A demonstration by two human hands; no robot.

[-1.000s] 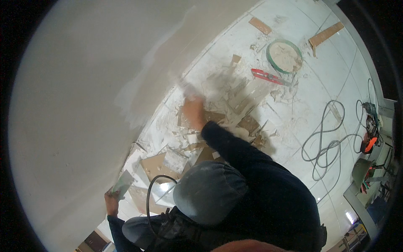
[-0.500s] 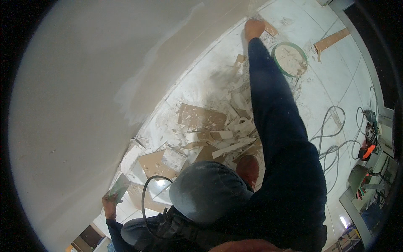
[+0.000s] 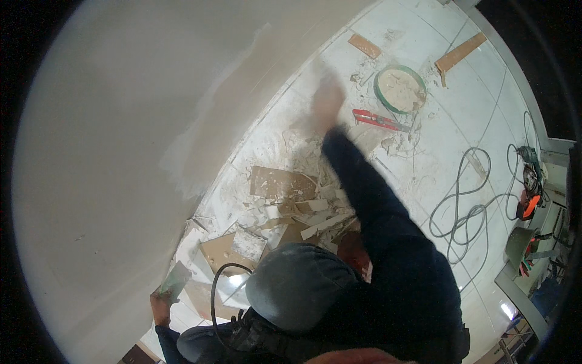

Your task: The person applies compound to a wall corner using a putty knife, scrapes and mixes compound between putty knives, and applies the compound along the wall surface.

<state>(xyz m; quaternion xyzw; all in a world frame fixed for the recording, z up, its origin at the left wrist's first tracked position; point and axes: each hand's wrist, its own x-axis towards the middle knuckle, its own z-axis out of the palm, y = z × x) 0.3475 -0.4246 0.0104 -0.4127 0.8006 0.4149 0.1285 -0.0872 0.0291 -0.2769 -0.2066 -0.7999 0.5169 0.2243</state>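
Note:
At the lower left, by the foot of the wall, my left hand [image 3: 161, 305] is closed on the lower end of a flat grey-green plate [image 3: 176, 280]. My right hand [image 3: 328, 102] is stretched far out over the debris near the wall. Motion smears its fingers, so whether they hold anything does not show. Beneath and nearer to me lies a heap of broken plaster and board pieces [image 3: 312, 206], including a brown board piece [image 3: 282, 183]. A red utility knife [image 3: 379, 120] rests on the tiles to the right of that hand.
A green-rimmed round tub [image 3: 377, 91] holds pale plaster mix. Two brown strips lie beyond, one small strip [image 3: 364, 45] and one longer strip [image 3: 461, 59]. On the right a grey cable [image 3: 459, 203] loops near a green power tool [image 3: 528, 155]. The pale wall [image 3: 121, 151] borders the left.
My right hand has drawn back toward me from beside the small brown strip, uncovering the utility knife. My left hand keeps its hold on the plate. The view has shifted slightly.

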